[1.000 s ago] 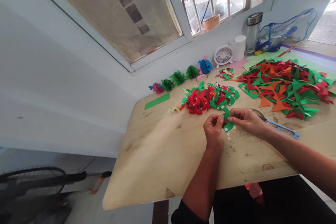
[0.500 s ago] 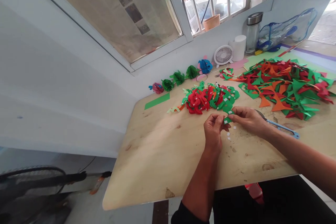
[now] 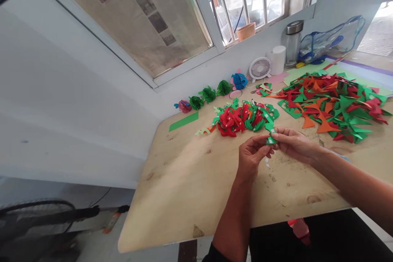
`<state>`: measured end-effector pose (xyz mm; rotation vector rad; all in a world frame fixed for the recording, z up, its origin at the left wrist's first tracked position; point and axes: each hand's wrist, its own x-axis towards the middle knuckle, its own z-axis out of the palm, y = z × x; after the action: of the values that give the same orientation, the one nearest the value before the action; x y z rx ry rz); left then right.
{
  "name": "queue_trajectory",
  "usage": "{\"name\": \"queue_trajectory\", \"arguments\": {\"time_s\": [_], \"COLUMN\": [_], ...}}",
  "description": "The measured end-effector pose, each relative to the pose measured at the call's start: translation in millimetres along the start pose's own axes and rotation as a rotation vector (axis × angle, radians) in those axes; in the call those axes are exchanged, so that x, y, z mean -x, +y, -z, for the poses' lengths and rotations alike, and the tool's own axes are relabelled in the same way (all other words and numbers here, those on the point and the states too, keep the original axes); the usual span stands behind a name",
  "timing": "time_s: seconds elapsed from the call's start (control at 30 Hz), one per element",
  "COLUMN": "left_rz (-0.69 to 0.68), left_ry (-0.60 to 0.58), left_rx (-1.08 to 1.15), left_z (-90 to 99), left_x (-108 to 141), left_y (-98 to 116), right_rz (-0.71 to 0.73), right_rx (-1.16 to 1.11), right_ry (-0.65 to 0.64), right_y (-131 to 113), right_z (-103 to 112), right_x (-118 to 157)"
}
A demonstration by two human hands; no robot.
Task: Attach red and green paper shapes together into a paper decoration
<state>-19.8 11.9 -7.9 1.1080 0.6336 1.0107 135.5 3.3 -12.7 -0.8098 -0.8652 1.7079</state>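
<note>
A green paper piece with small white squares is held between both hands above the wooden table. My left hand pinches its lower end. From the right, my right hand grips the same piece with thumb and fingers closed. Just behind the hands lies a pile of red and green cut paper shapes, many bearing white squares. Small white bits lie on the table below the fingers.
A large heap of red, orange and green scraps covers the table's right side. Along the wall stand paper balls, a small fan, a white cylinder and a glass bottle. Blue scissors are mostly hidden by my right forearm.
My fingers have closed in around the green piece, and my right hand has shifted slightly down, covering more of the scissors. The view has tilted a little.
</note>
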Motion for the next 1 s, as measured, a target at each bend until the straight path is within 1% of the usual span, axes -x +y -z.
{"name": "queue_trajectory", "arguments": {"time_s": [0.17,0.4,0.6,0.73,1.0], "left_rz": [-0.021,-0.053,-0.047,-0.026,0.019], "left_ry": [-0.006,0.060,0.039,0.061,0.136], "left_rx": [0.022,-0.014,0.051,0.057,0.080], "left_z": [-1.3,-4.9,-7.6,-7.9,-5.4], "left_x": [0.7,0.6,2.7,2.6,0.0], "left_y": [-1.0,-5.1,-2.2,-1.2,-2.0], "right_rz": [-0.010,-0.041,-0.049,-0.046,0.036], "right_rx": [-0.011,-0.007,-0.012,0.047,0.216], "right_ry": [-0.023,-0.019,-0.014,0.026,0.060], "right_y": [0.2,-3.2,-3.4,-2.2,-3.5], "right_z": [-0.2,-3.0,-2.7,-0.6,-1.4], "right_x": [0.5,1.9,3.0,3.1,1.3]}}
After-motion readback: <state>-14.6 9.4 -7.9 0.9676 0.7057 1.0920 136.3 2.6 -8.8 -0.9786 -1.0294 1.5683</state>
